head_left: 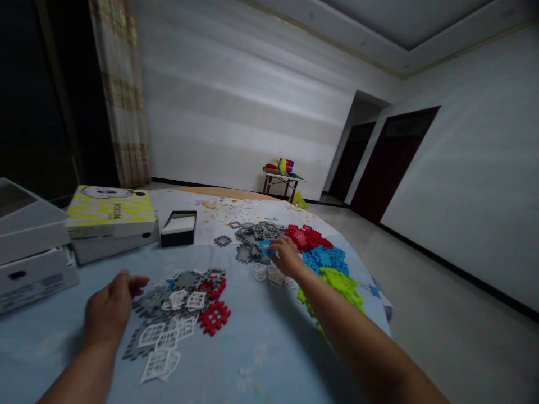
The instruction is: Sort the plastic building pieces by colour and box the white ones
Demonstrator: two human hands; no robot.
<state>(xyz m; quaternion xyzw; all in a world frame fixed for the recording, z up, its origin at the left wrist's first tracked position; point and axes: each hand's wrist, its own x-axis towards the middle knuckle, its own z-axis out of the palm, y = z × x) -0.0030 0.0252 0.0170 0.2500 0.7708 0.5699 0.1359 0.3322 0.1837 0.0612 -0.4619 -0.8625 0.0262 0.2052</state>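
My right hand (pixel 286 257) reaches forward over the table and pinches a light blue notched plastic building piece (pixel 265 247) between thumb and fingers. Below that piece spreads a grey pile of interlocking pieces (pixel 252 238). Several white window-shaped pieces (pixel 273 275) lie just in front of it. My left hand (pixel 112 306) rests at the left edge of a mixed pile, its fingers loosely bent and apart, with nothing seen in them. That pile holds grey pieces (pixel 149 303), white window pieces (pixel 167 339) and a red square piece (pixel 214 317).
Right of the grey pile are sorted heaps of red pieces (pixel 305 238), blue pieces (pixel 325 259) and lime-green pieces (pixel 343 285), near the table's curved edge. A yellow-and-white box (pixel 110 213), an open black box (pixel 178 235) and white boxes (pixel 33 269) stand at the left.
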